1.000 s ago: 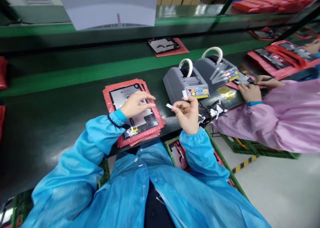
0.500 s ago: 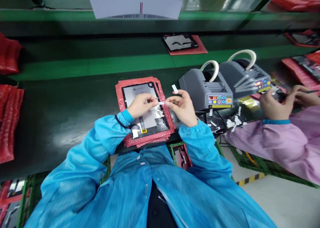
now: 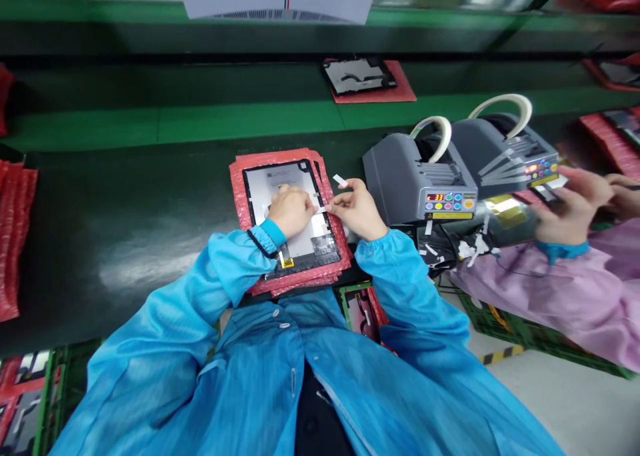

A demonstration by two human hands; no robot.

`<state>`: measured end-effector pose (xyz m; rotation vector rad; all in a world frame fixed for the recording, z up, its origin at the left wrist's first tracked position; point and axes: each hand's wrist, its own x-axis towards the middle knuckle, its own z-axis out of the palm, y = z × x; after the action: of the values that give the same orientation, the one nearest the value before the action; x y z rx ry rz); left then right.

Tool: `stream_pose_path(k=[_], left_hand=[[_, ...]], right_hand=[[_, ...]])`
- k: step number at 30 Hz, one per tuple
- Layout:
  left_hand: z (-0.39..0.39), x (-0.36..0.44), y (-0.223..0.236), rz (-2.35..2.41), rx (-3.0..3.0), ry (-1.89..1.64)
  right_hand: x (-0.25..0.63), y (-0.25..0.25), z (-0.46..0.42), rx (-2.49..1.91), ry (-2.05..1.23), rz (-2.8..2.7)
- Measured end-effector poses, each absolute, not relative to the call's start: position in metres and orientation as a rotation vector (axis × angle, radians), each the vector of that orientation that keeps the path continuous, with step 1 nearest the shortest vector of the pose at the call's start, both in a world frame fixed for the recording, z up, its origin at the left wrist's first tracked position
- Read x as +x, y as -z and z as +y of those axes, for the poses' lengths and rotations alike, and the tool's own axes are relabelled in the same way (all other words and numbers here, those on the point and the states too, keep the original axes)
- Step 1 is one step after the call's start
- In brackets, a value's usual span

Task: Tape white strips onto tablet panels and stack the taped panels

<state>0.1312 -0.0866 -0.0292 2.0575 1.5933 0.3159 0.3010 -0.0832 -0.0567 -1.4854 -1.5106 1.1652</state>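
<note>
A tablet screen panel (image 3: pixel 300 245) with a black frame and pale grey back lies on a stack of red bubble-wrap sleeves (image 3: pixel 239 196). Over its middle, my left hand (image 3: pixel 291 212) is closed, thumb and fingertips at the left end of a short strip of white tape (image 3: pixel 321 210). Pinching the strip's other end is my right hand (image 3: pixel 359 211), at the panel's right edge. A second piece of white tape (image 3: pixel 340 181) sticks to a raised fingertip of that hand. The left fingers cover part of the panel.
Two grey tape dispensers (image 3: pixel 420 183) with tape rolls stand to the right, tape scraps (image 3: pixel 475 246) below them. Beyond, a co-worker's hand (image 3: pixel 575 206) holds a part. Another panel (image 3: pixel 357 76) lies at the back; red sleeves (image 3: pixel 17 236) are stacked left.
My left hand has shifted slightly right and curled more over the panel. The tape strip sits slightly lower, near the panel's right edge. The co-worker's hands have moved toward the far dispenser.
</note>
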Motion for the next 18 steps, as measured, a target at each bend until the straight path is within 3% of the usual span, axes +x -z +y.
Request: stream_pose_path(k=[18], left_hand=[[-0.0903,0.1348,0.0303,1.594,2.147,-0.233]], right_hand=[[0.2971,0.0558,-0.0821,-1.585,-1.157,-1.576]])
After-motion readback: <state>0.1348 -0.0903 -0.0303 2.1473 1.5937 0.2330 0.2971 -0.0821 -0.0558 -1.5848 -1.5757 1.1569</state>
